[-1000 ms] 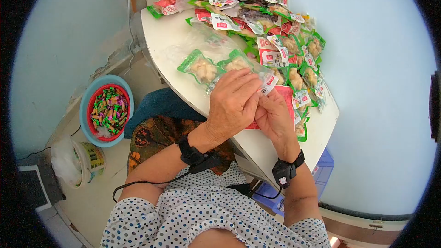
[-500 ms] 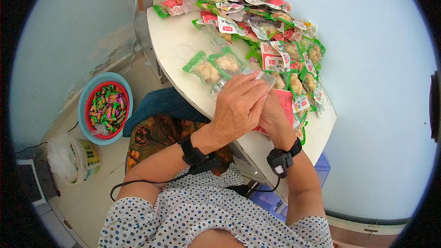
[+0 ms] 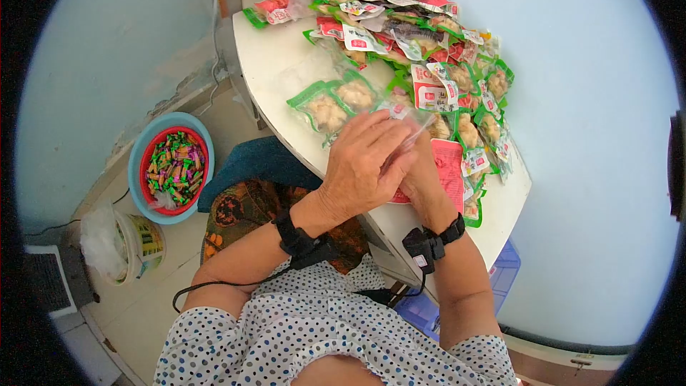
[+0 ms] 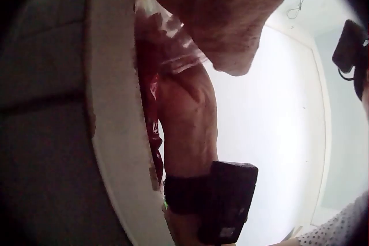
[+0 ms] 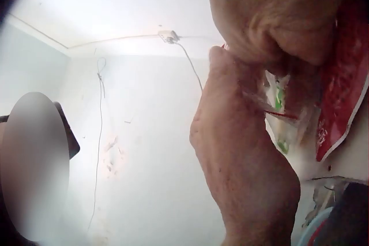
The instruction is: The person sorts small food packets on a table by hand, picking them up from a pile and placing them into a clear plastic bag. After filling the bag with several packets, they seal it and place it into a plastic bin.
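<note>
My left hand (image 3: 364,164) grips the mouth of a clear plastic bag (image 3: 400,110) over the table (image 3: 268,75), back of the hand up. Tucked behind it, my right hand (image 3: 424,184) is at the bag's mouth. In the left wrist view, the clear film crosses the right hand (image 4: 187,104); its fingers are hidden, and I cannot tell whether they pinch anything. In the right wrist view, the left hand (image 5: 242,142) and right hand (image 5: 277,15) meet around the film. Just beyond the left fingers lie two green-edged packets of pale food (image 3: 325,112).
A heap of green, red and white food packets (image 3: 407,25) covers the table's far and right side. A red packet (image 3: 448,171) lies beside the right hand. On the floor at left stand a blue basin (image 3: 136,171) with a red basket of wrapped sweets and a white bucket (image 3: 146,243).
The right hand has turned and slid farther behind the left, hiding its fingers and thumb. The left hand keeps its hold on the bag. The head view has shifted slightly.
</note>
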`<control>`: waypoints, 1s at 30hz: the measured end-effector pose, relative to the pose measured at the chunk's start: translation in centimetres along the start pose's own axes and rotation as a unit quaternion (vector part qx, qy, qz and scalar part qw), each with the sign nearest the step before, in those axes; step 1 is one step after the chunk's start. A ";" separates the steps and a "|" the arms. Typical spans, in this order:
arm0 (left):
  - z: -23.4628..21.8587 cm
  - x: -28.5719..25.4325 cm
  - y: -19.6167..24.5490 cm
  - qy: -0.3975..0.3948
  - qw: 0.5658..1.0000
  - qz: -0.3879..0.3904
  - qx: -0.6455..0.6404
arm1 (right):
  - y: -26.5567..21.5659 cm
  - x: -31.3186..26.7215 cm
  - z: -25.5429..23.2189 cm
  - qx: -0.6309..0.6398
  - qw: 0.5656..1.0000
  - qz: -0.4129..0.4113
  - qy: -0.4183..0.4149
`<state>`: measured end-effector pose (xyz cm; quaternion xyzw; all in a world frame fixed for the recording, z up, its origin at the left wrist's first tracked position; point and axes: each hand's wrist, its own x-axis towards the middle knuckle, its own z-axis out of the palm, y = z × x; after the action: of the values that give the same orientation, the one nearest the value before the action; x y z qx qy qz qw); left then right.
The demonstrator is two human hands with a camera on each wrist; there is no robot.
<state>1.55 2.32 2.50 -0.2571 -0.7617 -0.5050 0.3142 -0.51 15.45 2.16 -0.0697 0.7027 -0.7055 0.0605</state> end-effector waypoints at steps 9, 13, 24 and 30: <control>0.1 -0.3 -1.8 -0.045 0.999 -0.008 0.018 | -1.0 0.5 0.0 0.157 0.982 0.097 -0.036; 0.2 -0.3 -2.1 -0.059 0.998 -0.024 0.025 | 0.0 0.7 -0.2 0.109 0.991 0.074 -0.015; 0.5 -0.5 -1.8 -0.067 0.996 -0.012 0.054 | 1.1 0.5 -1.1 -0.114 0.986 -0.083 0.094; 0.4 -0.9 -1.8 -0.096 0.993 0.001 0.072 | 1.6 -0.1 -0.2 -0.160 0.960 -0.118 0.196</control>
<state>0.81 2.02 0.59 -0.2822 -0.8225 -0.4210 0.2580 -0.50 15.71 0.53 -0.0215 0.7910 -0.5860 -0.1744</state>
